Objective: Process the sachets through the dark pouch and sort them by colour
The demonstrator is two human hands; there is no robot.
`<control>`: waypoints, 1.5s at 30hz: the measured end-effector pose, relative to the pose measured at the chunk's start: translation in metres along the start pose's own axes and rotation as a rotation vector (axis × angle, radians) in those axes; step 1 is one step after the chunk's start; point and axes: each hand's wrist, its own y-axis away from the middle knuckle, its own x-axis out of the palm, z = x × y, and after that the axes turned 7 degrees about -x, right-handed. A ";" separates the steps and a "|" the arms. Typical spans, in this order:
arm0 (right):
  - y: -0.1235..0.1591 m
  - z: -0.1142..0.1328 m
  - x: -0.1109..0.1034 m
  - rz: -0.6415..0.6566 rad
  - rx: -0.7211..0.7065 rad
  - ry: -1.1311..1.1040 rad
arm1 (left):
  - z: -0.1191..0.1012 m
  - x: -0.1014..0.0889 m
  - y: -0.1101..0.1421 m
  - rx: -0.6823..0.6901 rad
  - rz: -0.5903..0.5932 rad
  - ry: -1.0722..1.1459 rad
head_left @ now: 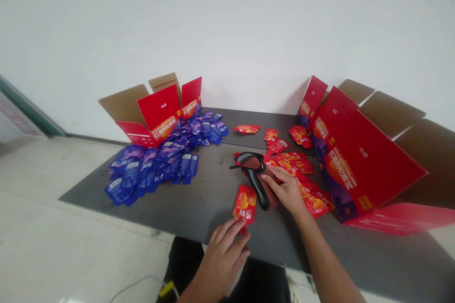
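Head view: right hand clamped around a black handheld tool, exact kind unclear, with a reddish-brown part along its top, at mid-table on the grey table. Left hand apart from it, by the table's front edge; fingertips at the lower edge of a red sachet lying flat. Pinched or merely touching: cannot tell.

Loose red sachets spread toward the right edge; blue sachets heaped toward the left rear corner. Opened red cartons stand at the left rear corner and right edge.

Handling, judged: red sachet likely very light, thin and flexible, its glossy film perhaps slippery; best taken by the flat faces near an edge, between thumb and fingers. Tool looks stiffer and heavier; the handle offers the surest hold.
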 end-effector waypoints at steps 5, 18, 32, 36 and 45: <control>0.016 0.040 0.007 0.349 -0.183 0.104 | -0.001 0.013 0.005 0.050 0.009 -0.057; -0.010 0.005 0.028 0.392 -0.299 0.452 | 0.014 0.031 -0.001 0.020 0.057 0.037; -0.005 -0.003 0.029 0.428 -0.322 0.449 | 0.013 0.029 -0.001 -0.021 0.073 0.067; 0.019 0.024 0.029 0.447 -0.352 0.376 | 0.011 0.034 0.000 -0.060 0.061 0.097; 0.005 -0.008 0.036 0.408 -0.336 0.428 | 0.011 0.036 0.000 -0.073 0.049 0.089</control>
